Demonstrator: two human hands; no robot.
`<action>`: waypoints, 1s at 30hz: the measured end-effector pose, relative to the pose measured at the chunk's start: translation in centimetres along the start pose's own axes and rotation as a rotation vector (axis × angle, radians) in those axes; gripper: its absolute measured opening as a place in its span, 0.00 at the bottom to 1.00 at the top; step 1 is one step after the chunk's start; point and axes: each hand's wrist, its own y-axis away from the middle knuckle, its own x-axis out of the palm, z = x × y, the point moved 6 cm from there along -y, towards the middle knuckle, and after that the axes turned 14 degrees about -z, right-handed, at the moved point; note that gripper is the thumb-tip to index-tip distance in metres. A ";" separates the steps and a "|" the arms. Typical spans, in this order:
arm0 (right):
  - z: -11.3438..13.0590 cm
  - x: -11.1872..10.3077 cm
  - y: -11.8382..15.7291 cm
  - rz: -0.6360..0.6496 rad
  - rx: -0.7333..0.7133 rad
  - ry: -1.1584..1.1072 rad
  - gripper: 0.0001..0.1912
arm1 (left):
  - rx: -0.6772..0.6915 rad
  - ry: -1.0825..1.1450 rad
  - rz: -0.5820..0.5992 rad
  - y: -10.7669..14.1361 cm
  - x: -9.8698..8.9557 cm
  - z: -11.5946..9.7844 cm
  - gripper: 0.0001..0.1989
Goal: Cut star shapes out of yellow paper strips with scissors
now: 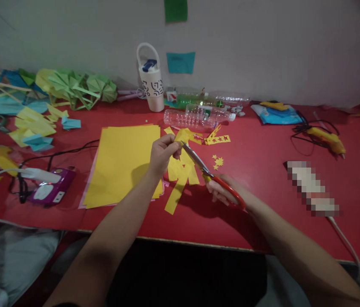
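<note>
R of the yellow sheet stack [125, 166], L fingers [173, 147] pinch a paper pc [181, 137], R fingers [218, 194] grip scissors [223, 183] at it, w/ few stars [220, 162] done (farther R) & stack seemingly uncut.

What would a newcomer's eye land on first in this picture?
Probably the red-handled scissors in the right grip, near the middle, with their blade tips at the yellow paper in the left grip. Next, likely the broad stack of yellow sheets left of them on the red table, then the white tumbler at the back, beside clear plastic bottles.
</note>
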 end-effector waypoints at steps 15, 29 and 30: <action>-0.2 -0.1 0.0 -0.020 0.022 -0.005 0.27 | 0.049 -0.094 -0.013 0.0 0.0 -0.6 0.09; 0.0 0.0 0.1 -0.046 -0.017 -0.009 0.28 | 0.005 -0.035 0.027 0.0 0.2 -0.2 0.07; 0.1 0.0 0.1 -0.055 -0.016 -0.006 0.28 | -0.009 -0.027 0.033 0.0 0.3 -0.1 0.07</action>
